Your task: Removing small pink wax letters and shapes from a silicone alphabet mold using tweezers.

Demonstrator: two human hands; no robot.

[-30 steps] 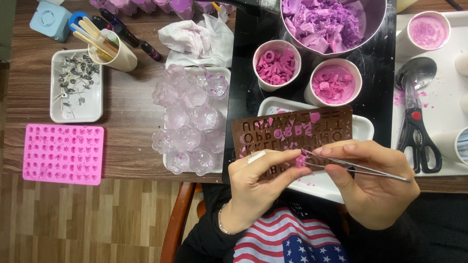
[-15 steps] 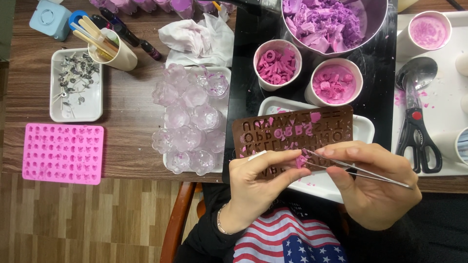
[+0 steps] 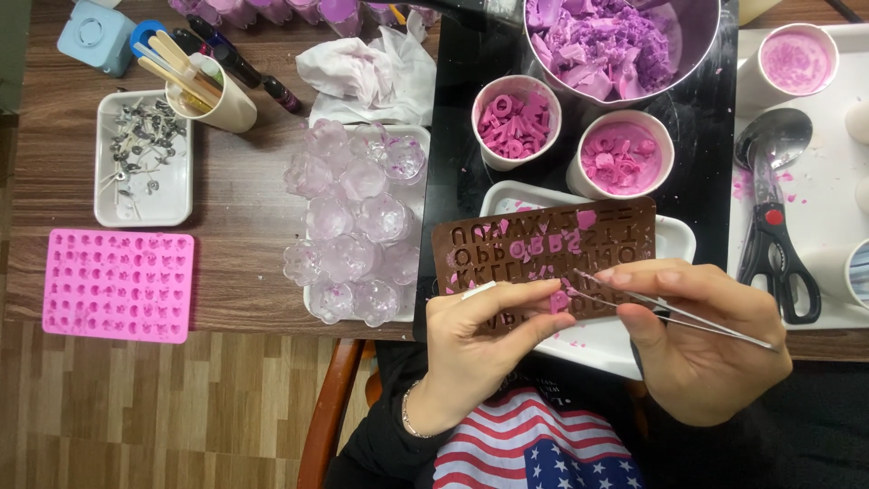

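From the head camera, the brown mould [image 3: 543, 249] lies with its long axis left to right over a white tray [image 3: 674, 237]. The left hand [image 3: 475, 349] pinches its near edge. The right hand [image 3: 697, 340] grips tweezers [image 3: 674, 312], tips pointing left at a pink piece [image 3: 559, 299]. Since the earlier frame, the right hand has shifted slightly right, and the tweezers lie flatter.

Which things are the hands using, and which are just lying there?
In use: left hand, right hand, tweezers, brown letter mould, small pink piece.

Lying about: pink mould, scissors, spoon, crumpled tissue.
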